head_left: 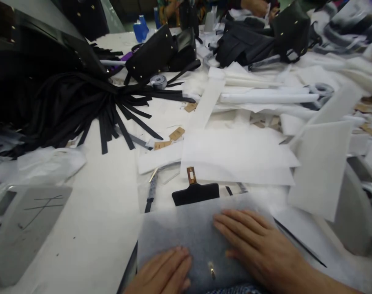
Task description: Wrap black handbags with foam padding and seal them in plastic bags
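A sheet of thin, see-through white paper (179,228) lies over a dark bag at the front of the table. My left hand (164,271) rests on its lower left part, fingers extended. Flat on the right half of the same sheet is my right hand (256,241), its fingers stretched out. Between the hands a small gold metal fitting (212,270) shows. Beyond the sheet's far edge a black flap (196,194) sticks out, ending in a gold clasp plate (191,174). A strap with a wrapped gold fitting (152,188) lies to its left.
Black straps (81,98) fan out at the left. White paper sheets (235,151) lie ahead, near brown tags (176,133). Black bags (155,51) stand farther back. Grey machine parts (32,228) flank both sides. Other people's hands (257,7) show at the top.
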Demonstrator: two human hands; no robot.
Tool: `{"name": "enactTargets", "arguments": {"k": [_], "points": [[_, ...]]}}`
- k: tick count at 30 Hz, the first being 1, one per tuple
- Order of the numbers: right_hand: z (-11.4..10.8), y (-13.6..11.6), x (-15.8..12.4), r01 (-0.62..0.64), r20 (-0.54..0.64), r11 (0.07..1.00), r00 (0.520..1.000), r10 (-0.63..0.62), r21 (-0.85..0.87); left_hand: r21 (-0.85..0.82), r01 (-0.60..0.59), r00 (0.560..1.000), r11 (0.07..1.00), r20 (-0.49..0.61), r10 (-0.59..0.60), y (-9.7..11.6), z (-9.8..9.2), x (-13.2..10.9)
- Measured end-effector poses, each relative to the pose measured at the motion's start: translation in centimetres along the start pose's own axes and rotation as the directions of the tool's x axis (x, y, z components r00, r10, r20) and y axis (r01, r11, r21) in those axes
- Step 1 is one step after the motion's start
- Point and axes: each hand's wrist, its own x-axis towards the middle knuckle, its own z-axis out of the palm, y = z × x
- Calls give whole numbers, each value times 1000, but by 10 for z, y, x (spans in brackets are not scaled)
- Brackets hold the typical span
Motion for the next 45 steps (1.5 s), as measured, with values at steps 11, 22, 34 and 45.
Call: {"name": "enactTargets", "arguments": {"k": [11,22,34,45], "points": [[2,4,25,-84,45,995,996,82,53,84,241,970,967,-57,-237,-8,10,35],[-20,17,46,-170,295,970,949,113,175,-103,308,947,946,126,-295,-19,-8,49],[-30,9,35,-134,206,971,974,93,197,-189,224,975,956,36,-221,-17,-12,42],[-15,13,32,-67,139,997,988,61,37,-151,247,968,957,72,-239,-21,-5,43]]}}
